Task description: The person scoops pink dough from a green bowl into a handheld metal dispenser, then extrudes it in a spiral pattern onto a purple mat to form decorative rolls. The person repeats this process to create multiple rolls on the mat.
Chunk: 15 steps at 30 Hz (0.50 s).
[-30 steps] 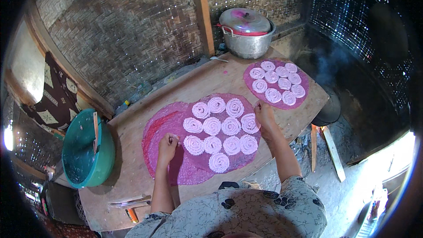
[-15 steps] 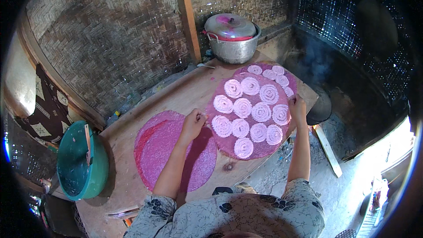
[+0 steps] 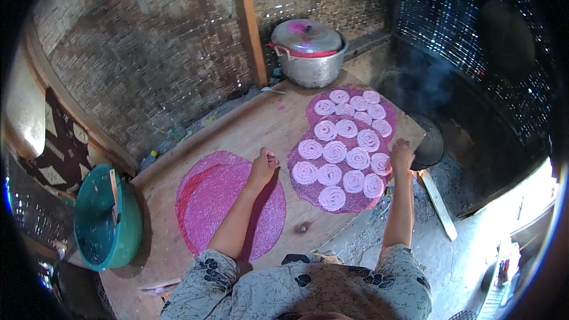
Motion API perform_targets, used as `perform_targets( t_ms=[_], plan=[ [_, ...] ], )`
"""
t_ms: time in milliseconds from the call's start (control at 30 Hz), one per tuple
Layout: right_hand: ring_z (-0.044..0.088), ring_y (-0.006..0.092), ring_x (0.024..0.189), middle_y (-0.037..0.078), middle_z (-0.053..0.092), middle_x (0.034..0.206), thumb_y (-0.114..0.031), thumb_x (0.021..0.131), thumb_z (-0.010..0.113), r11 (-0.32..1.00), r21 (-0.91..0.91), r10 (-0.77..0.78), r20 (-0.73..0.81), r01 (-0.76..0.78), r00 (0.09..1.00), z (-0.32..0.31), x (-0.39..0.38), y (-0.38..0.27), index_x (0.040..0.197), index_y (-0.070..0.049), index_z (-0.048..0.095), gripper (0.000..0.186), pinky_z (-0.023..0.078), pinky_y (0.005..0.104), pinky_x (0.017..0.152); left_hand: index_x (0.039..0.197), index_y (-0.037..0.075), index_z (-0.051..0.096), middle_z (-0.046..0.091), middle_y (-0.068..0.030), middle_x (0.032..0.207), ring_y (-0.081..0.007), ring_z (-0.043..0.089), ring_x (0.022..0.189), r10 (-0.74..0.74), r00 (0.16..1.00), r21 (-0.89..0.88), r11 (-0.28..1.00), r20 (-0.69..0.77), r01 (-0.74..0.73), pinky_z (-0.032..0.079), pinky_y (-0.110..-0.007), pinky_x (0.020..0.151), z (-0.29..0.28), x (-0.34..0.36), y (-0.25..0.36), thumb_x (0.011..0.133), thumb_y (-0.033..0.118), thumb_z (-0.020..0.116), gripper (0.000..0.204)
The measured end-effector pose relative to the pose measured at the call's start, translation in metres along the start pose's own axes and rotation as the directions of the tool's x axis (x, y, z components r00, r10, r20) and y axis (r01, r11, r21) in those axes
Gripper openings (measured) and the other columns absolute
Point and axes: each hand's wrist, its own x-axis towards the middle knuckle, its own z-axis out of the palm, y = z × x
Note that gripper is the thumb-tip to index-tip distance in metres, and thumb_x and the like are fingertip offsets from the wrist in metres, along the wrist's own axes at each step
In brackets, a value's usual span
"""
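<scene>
A round pink-purple mesh sheet (image 3: 315, 192) bearing several pale pink coiled spirals lies at the right of the wooden table. It overlaps a second such sheet (image 3: 388, 108) with more spirals behind it. My left hand (image 3: 261, 169) hovers left of the front sheet, apart from its edge, fingers curled with nothing visible in them. Beside the front sheet's right edge is my right hand (image 3: 403, 155), its fingers curled; whether they pinch anything is hidden. Under my left forearm lies a stack of bare round pink sheets (image 3: 213, 192), a redder one showing at its left edge.
A lidded metal pot (image 3: 311, 62) stands at the table's far end. On the left is a green basin (image 3: 127, 225) with a flat stick (image 3: 114, 186) in it. Beyond the table's right edge, a dark pan (image 3: 430, 145) sits over a fire with smoke, firewood (image 3: 435, 204) below.
The spiral-covered sheet, raised between both hands before, has come down flat onto the table. My left hand has let go of its edge; my right hand has moved slightly toward me.
</scene>
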Motion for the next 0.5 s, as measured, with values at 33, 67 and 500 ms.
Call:
perform_targets(
  t_ms=[33, 67, 500],
  plan=[
    [0.063, 0.0371, 0.092, 0.021, 0.064, 0.1, -0.016, 0.082, 0.057, 0.996, -0.09, -0.002, -0.003, 0.001, 1.0, -0.014, -0.006, -0.011, 0.098, -0.003, 0.063, 0.021, 0.049, 0.0456, 0.077, 0.109, 0.0, 0.048, 0.063, -0.0162, 0.099, -0.0285, 0.062, 0.094, 0.08, 0.996, 0.181, 0.981, -0.029, -0.073, 0.048, -0.038, 0.081, -0.013, -0.013, 0.004, 0.084, 0.019, 0.066, 0.037],
    [0.063, 0.0365, 0.091, 0.02, 0.063, 0.103, -0.017, 0.084, 0.057, 0.999, 0.038, -0.012, -0.085, 0.015, 0.996, -0.024, -0.016, -0.013, 0.102, -0.004, 0.062, 0.023, 0.048, 0.0455, 0.076, 0.116, 0.0, 0.046, 0.059, -0.0185, 0.11, -0.0318, 0.058, 0.104, 0.158, 0.987, 0.361, 0.923, -0.038, -0.134, 0.045, -0.041, 0.088, -0.029, -0.028, 0.013, 0.084, 0.022, 0.066, 0.044],
    [0.052, 0.0375, 0.11, 0.02, 0.055, 0.117, -0.017, 0.079, 0.066, 0.526, 0.77, -0.806, 0.315, 0.361, 0.501, -0.022, -0.242, -0.236, 0.11, -0.002, 0.061, 0.035, 0.041, 0.0446, 0.094, 0.145, 0.026, 0.03, 0.017, -0.0105, 0.154, -0.0427, 0.013, 0.14, -0.448, 0.781, 0.598, 0.504, -0.435, 0.623, 0.011, -0.068, 0.106, -0.155, -0.241, -0.048, 0.087, 0.06, 0.046, 0.069]
  ],
)
